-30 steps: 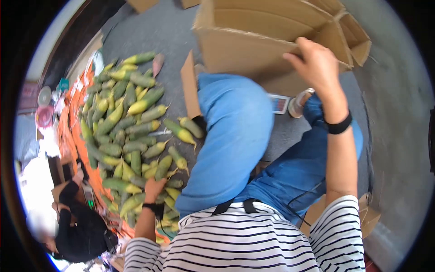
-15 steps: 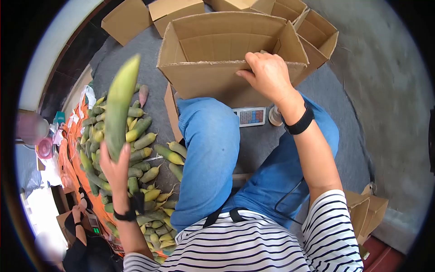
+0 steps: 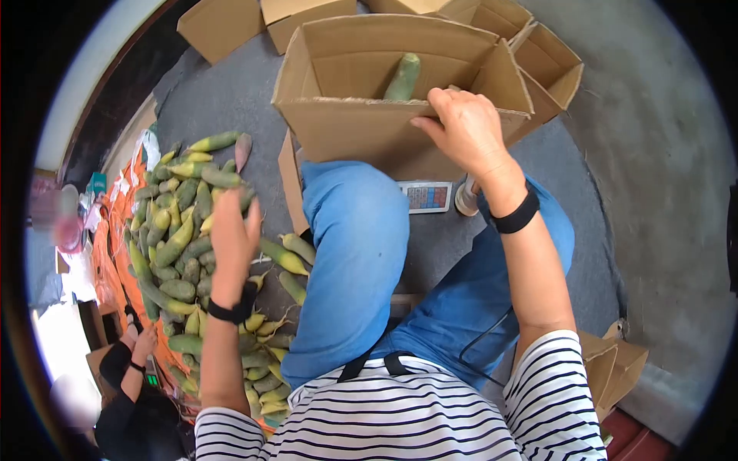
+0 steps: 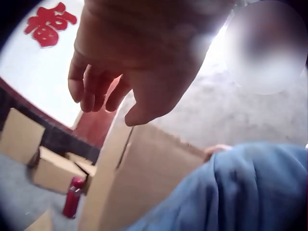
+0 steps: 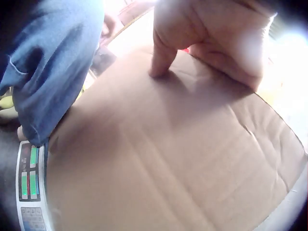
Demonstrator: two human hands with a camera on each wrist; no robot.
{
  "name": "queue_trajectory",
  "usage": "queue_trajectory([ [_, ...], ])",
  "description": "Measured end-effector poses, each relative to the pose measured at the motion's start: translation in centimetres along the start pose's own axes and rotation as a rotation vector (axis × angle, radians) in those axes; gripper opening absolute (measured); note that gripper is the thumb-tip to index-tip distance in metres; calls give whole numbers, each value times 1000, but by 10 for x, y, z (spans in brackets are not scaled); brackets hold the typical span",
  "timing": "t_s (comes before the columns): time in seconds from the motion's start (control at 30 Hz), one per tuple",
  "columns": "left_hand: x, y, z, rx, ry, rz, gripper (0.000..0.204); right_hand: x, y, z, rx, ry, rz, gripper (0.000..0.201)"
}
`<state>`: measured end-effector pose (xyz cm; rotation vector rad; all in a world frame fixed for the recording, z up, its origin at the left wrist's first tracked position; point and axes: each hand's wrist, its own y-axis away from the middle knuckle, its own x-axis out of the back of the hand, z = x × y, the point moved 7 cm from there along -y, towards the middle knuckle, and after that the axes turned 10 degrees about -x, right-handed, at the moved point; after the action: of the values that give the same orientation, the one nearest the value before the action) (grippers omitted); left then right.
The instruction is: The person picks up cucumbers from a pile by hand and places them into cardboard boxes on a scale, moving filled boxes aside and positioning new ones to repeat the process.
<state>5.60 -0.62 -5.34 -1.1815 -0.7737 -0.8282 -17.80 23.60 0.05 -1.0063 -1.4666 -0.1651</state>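
Note:
A large open cardboard box stands beyond the knees, with one green radish leaning inside it. My right hand grips the top edge of its near wall, thumb on the outer face and fingers over the rim. In the right wrist view the thumb presses the cardboard. My left hand hangs over the pile of green radishes, holding nothing. Loosely bent fingers of that left hand show in the left wrist view, with the box behind them.
A digital scale sits between the box and the legs. More cardboard boxes stand at the back, others at lower right. Another person is at lower left, by the orange sheet. A red bottle stands on the floor.
The left hand picked a radish from the pile, carried it up and let go of it; a radish now shows in the box. That hand is back over the pile. The right hand keeps its grip.

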Motion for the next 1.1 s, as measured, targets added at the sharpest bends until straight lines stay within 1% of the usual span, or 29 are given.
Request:
queue_trajectory([
  [0.03, -20, 55, -18, 49, -24, -148, 24, -1, 0, -3, -6, 17, 3, 32],
  [0.07, -48, 127, -40, 154, -27, -409, 26, -3, -1, -4, -22, 48, -8, 33],
  [0.1, -70, 199, -50, 202, -89, -632, 31, 0, -2, -6, -49, 60, -70, 33],
  [0.13, -76, 257, -44, 229, -104, -795, 35, -3, -3, -5, -47, 121, -63, 29],
  [0.17, -74, 308, -39, 392, -34, -957, 36, -7, -3, -4, -24, 99, -47, 29],
  [0.2, -71, 349, -34, 512, -35, -1031, 37, -7, -4, -8, 17, 72, -16, 31],
  [0.23, -65, 383, -32, 637, 15, -1032, 36, -11, -4, -4, -51, 119, -68, 33],
  [0.27, -59, 414, -35, 701, -1, -1030, 36, -9, -1, -5, -23, 89, -37, 36],
  [0.3, -48, 432, -38, 777, -7, -883, 35, -9, -2, -4, -22, 85, -53, 36],
  [0.33, -38, 439, -41, 836, -13, -729, 34, -10, -3, -5, -41, 101, -85, 36],
  [0.37, -25, 441, -48, 835, -80, -593, 31, -6, -3, -8, -42, 91, -86, 37],
  [0.4, -10, 443, -61, 868, -150, -464, 31, -4, -3, -14, -21, 84, -88, 37],
  [0.43, 6, 437, -75, 892, -219, -335, 30, -4, -4, -14, -60, 120, -112, 38],
  [0.47, 20, 431, -86, 881, -311, -263, 29, -5, -5, -12, -104, 157, -135, 39],
  [0.5, 38, 420, -96, 865, -403, -193, 28, -4, -3, -11, -67, 151, -76, 41],
  [0.57, 58, 412, -121, 874, -545, -158, 29, -6, -4, -11, -83, 157, -94, 41],
  [0.6, 61, 414, -135, 871, -544, -162, 29, -6, -4, -8, -105, 166, -112, 41],
  [0.67, 59, 421, -161, 937, -561, -201, 34, -8, -3, -7, -113, 157, -124, 42],
  [0.7, 57, 417, -168, 1000, -566, -269, 44, -9, -5, -6, -113, 145, -132, 42],
  [0.73, 53, 407, -172, 992, -561, -267, 44, -9, -5, -5, -119, 150, -128, 42],
  [0.8, 36, 397, -180, 1078, -613, -463, 51, -10, -5, -5, -122, 134, -137, 42],
  [0.83, 32, 391, -182, 1073, -602, -458, 51, -9, -7, -3, -123, 146, -131, 42],
  [0.9, 31, 387, -191, 1134, -655, -463, 56, -8, -7, -6, -90, 139, -123, 42],
  [0.93, 25, 391, -199, 1122, -644, -454, 56, -7, -7, -7, -86, 145, -109, 41],
  [1.0, 18, 407, -214, 1195, -692, -547, 60, -5, -6, -8, -41, 142, -61, 39],
  [1.03, 14, 408, -219, 1212, -637, -583, 64, -4, -6, -10, -66, 139, -72, 37],
  [1.07, 11, 409, -223, 1217, -582, -623, 67, -1, -4, -10, 7, 97, 53, 36],
  [1.1, 1, 420, -235, 1185, -553, -709, 70, -4, -5, -7, -27, 127, -8, 34],
])
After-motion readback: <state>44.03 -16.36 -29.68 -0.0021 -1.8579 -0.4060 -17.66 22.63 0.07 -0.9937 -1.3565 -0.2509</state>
